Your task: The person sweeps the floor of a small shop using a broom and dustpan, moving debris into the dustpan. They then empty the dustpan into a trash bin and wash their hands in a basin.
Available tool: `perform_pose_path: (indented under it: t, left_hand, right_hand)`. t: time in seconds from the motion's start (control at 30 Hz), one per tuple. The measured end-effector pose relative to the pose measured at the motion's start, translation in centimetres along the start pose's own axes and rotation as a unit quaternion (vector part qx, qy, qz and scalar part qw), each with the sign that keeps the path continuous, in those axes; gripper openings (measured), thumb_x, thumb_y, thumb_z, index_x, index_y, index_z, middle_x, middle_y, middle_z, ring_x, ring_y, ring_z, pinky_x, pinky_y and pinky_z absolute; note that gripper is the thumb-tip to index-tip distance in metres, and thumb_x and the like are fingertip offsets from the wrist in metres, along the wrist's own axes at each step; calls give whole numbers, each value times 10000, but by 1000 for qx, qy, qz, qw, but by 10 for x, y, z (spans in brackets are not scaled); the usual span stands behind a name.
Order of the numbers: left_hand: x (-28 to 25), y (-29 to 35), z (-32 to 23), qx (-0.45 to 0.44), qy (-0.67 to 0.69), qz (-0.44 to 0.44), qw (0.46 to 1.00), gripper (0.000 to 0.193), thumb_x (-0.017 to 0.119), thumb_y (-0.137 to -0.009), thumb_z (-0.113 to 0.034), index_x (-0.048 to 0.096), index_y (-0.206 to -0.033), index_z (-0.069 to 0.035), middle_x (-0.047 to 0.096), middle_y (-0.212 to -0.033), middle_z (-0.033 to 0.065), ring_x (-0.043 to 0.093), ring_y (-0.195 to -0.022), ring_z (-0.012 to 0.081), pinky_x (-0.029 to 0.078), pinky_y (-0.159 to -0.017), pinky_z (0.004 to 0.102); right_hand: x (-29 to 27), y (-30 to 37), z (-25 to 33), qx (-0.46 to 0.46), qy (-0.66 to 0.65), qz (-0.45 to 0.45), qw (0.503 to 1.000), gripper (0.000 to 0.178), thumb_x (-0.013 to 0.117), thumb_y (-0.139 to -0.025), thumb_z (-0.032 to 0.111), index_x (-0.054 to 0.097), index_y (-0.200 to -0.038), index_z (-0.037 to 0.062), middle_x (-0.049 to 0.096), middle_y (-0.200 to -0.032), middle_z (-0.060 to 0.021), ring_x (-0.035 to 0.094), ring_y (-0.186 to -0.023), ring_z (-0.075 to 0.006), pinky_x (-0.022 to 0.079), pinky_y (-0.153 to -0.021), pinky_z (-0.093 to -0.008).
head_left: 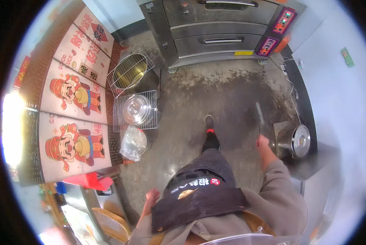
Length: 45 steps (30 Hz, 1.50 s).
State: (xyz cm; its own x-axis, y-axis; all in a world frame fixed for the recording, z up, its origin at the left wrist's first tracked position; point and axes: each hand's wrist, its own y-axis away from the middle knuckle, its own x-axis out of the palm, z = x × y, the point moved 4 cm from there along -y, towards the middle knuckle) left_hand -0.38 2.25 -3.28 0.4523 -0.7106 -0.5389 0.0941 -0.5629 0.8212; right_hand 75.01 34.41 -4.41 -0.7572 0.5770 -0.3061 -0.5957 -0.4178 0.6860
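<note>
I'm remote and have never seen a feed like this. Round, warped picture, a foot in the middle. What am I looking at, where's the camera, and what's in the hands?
There is no machine here: this is one wide fisheye camera worn on a person's head, looking down, so straight edges bend near the rim. You see their dark apron, one leg and a dark shoe with a red sock on a stained grey concrete floor.

The right hand grips a long thin pale blade or stick with a red handle; it is blurred, so I cannot tell which. The left hand hangs open and holds nothing.

Ahead stands a steel deck oven with two doors. To the left, wire racks lie over metal pots; one carries a shiny steel lid. To the right lies a round steel pot.
</note>
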Motion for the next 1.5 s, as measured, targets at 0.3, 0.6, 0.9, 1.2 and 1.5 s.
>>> perform_pose_path:
  t: [0.3, 0.6, 0.9, 1.2, 1.5]
  left_hand:
    - [-142, -45, -203, -310, 591, -85, 739, 264, 591, -899, -237, 599, -1106, -73, 667, -958, 75, 643, -840, 183, 506, -687, 328]
    - [-191, -9, -301, -310, 569, -145, 748, 291, 590, -901, -248, 611, -1113, -50, 677, -955, 79, 644, -852, 184, 498, -731, 319]
    - [-149, 19, -351, -333, 491, -91, 800, 294, 611, -871, -238, 632, -1080, -32, 686, -915, 86, 630, -819, 191, 499, -754, 317]
    - [-108, 12, -404, -388, 740, -155, 527, 328, 583, -909, -260, 562, -1158, -47, 671, -971, 95, 654, -865, 208, 520, -743, 336]
    - [29, 41, -441, -378, 806, -157, 427, 278, 594, -913, -271, 607, -1091, -58, 678, -967, 90, 651, -854, 187, 519, -718, 336]
  right_hand:
    - [220, -290, 288, 73, -90, -33, 993, 236, 490, -920, 217, 546, -773, 42, 524, -589, -113, 496, -452, -225, 364, -396, -365]
    - [466, -349, 310, -22, 260, 79, 962, 275, 520, -917, 211, 590, -1092, 11, 637, -971, -186, 619, -857, -300, 492, -690, -396]
    - [513, -62, 219, -196, 550, 288, 759, 418, 552, -811, 192, 574, -1198, 37, 630, -1088, -258, 591, -1065, -402, 476, -906, -456]
    - [466, 60, 125, -192, 597, 442, 641, 398, 570, -742, 169, 616, -1105, 12, 649, -1040, -238, 621, -991, -390, 496, -866, -440]
    - [409, -36, 200, -24, 406, 423, 810, 306, 620, -863, 215, 630, -1163, 153, 537, -581, -30, 482, -413, -165, 386, -374, -349]
